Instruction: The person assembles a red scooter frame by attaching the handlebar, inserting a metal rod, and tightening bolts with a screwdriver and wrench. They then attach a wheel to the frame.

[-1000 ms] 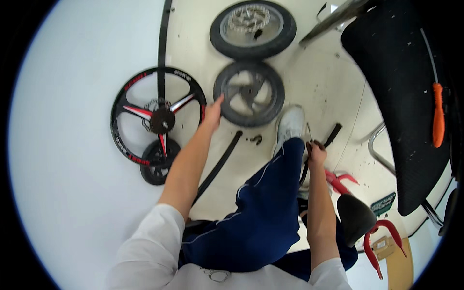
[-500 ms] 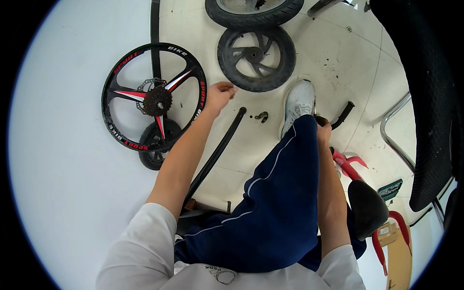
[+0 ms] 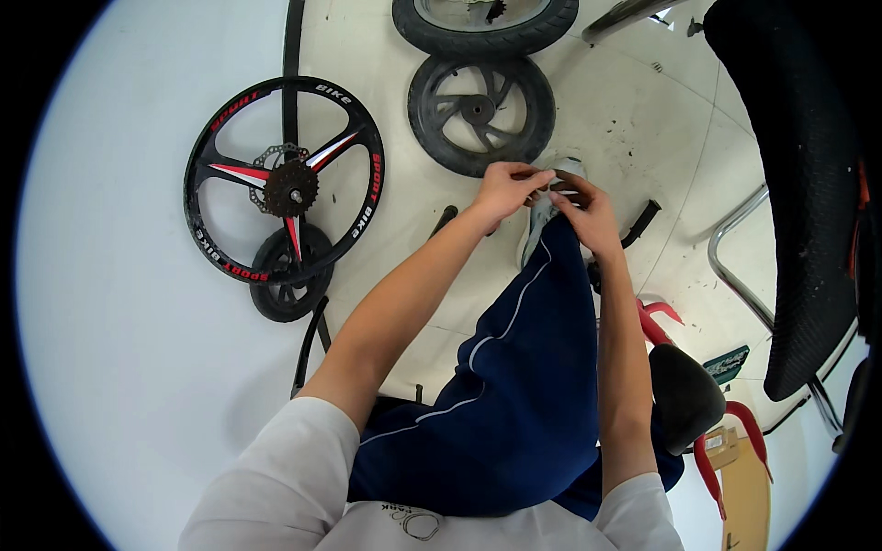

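My left hand (image 3: 508, 190) and my right hand (image 3: 591, 217) meet above my white shoe (image 3: 537, 231). Their fingers are pinched together, almost fingertip to fingertip. Whatever lies between them is too small and too covered to make out. Just beyond my left hand a dark spoked wheel with a tyre (image 3: 477, 109) lies on the floor. A black tube (image 3: 445, 220) passes under my left forearm, most of it hidden. Close to the right hand, a black handlebar grip (image 3: 643, 223) rests on the floor.
A black, red and white bicycle wheel (image 3: 372, 184) with a rusty sprocket leans at the left wall over a small wheel (image 3: 314, 275). Another tyre (image 3: 551, 32) lies at the far edge. To the right are a chrome tube leg (image 3: 730, 266), a black seat (image 3: 804, 248) and red frame parts (image 3: 749, 424).
My left hand has moved right, from beside the wheels to above the shoe. My right hand has risen from beside the shoe to meet it. The view has shifted slightly.
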